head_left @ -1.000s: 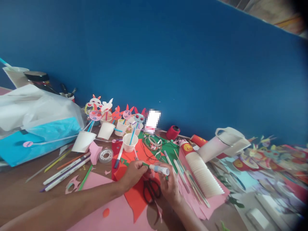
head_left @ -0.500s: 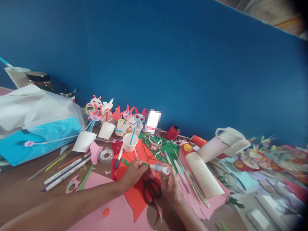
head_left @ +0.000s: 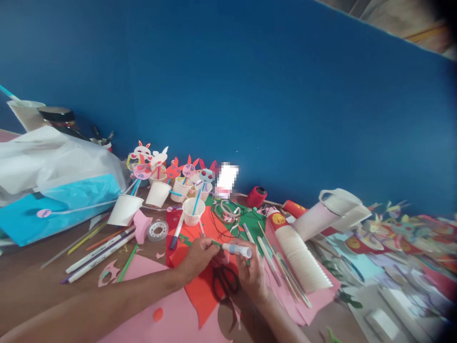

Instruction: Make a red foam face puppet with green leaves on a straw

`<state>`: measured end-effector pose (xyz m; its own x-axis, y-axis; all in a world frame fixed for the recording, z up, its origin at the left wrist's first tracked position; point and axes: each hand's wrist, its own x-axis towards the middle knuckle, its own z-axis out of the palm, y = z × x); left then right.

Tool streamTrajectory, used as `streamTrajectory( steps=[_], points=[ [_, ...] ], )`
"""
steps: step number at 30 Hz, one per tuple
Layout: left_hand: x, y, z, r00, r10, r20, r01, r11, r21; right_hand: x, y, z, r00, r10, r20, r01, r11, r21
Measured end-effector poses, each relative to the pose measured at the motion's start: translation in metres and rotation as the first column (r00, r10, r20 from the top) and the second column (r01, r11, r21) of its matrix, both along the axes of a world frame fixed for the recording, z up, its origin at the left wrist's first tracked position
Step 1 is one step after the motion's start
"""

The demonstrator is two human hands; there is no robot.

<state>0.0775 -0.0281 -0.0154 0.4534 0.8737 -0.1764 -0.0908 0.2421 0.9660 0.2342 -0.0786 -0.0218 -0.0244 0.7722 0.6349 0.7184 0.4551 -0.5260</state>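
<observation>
Over the red paper [head_left: 202, 305], my left hand [head_left: 196, 259] pinches a small piece of green paper [head_left: 216, 243]. My right hand [head_left: 250, 274] grips a white glue tube [head_left: 237, 250] with a blue label. It lies nearly level, its narrow end pointing left at the green piece. I cannot tell whether the tip touches the paper. Black-handled scissors [head_left: 225, 283] rest below and between both hands, their blades hidden. Just beyond the hands stands a white paper cup [head_left: 193, 215] with a blue straw.
Cups with paper animal faces on straws [head_left: 189, 169] line the blue wall. Left are a tape roll [head_left: 157, 231], markers [head_left: 100, 250] and a plastic bag [head_left: 53, 162]. Stacked paper cups [head_left: 303, 257] and a white jug [head_left: 323, 216] stand right. Pink paper [head_left: 157, 290] covers the front.
</observation>
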Motion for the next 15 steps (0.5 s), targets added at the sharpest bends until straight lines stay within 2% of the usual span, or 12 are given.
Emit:
streamTrajectory(
  steps=[5,9,15],
  points=[
    [0.0003,0.0015,-0.0037,1.000,0.012,-0.001,-0.012,1.000,-0.005,0.0010,-0.0021,-0.0065,0.996,-0.056,0.068,0.050,0.995,0.086],
    [0.0010,0.0010,-0.0036,1.000,-0.002,0.001,0.002,1.000,-0.004,0.0000,-0.0001,-0.0037,0.999,0.006,0.031,-0.006,1.000,-0.010],
    [0.0008,0.0020,-0.0042,1.000,0.008,0.013,-0.008,1.000,-0.011,0.0012,0.0002,-0.0033,1.000,-0.004,-0.017,0.003,0.998,-0.066]
  ],
)
